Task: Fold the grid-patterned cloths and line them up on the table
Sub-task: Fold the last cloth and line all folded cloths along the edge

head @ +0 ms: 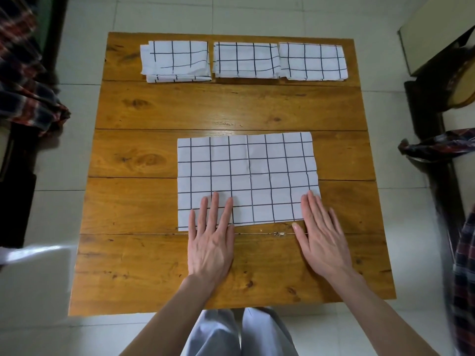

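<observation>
White cloth with a dark grid [248, 176] is spread flat on the near half of the wooden surface [154, 106], its long sides running from 9 to 3 o'clock. A vertical crease is seen down its middle. Its near edge lies just beyond a seam between two planks.

The left hand [210, 242] is laid flat, fingers straight and slightly spread, with the fingertips pressed on the cloth's near-left part and the palm resting on bare wood behind the edge. The right hand [321, 237] is laid flat likewise, fingers straight and close together, angled toward 11 o'clock, with the fingertips on the cloth's near-right corner and the thumb on the wood. Nothing is gripped by either hand; both are held apart, one toward each near corner.

At 12 o'clock, along the far edge, three folded grid cloths are set in a row: the left folded cloth [176, 60], with a lower layer sticking out at its near side; the middle folded cloth [246, 60]; and the right folded cloth [313, 61], which touches or slightly overlaps the middle one. A narrow gap is seen between the left and middle ones.

A pale tiled floor [84, 27] surrounds the surface. Plaid fabric [23, 80] is seen at 9 o'clock, and more patterned fabric [442, 145] at 3 o'clock. Grey trouser legs [239, 332] are seen at 6 o'clock.
</observation>
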Demonstrator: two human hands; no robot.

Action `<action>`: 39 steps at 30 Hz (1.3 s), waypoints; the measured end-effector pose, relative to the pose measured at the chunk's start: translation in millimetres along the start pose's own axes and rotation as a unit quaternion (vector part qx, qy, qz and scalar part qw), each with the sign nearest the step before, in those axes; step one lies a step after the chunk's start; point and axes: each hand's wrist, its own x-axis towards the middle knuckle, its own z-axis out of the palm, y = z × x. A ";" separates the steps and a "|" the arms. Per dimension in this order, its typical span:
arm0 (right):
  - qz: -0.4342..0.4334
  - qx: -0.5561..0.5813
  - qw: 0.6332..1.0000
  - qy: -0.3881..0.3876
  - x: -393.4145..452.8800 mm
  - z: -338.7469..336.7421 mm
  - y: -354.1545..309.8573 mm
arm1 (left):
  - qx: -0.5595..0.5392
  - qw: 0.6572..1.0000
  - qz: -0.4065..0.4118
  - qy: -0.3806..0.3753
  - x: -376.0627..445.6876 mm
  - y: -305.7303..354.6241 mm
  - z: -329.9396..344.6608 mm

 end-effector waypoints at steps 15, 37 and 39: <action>-0.023 0.050 0.996 0.068 33.9 -11.0 -93.2 | -0.026 0.999 -0.010 0.018 6.7 32.6 7.8; 0.156 0.103 0.981 0.053 25.0 -25.3 -30.8 | 0.035 0.998 -0.051 0.024 7.8 0.7 -2.2; 0.212 0.131 0.965 0.081 24.9 -36.1 -38.6 | 0.033 0.997 -0.056 0.028 6.5 1.8 -2.3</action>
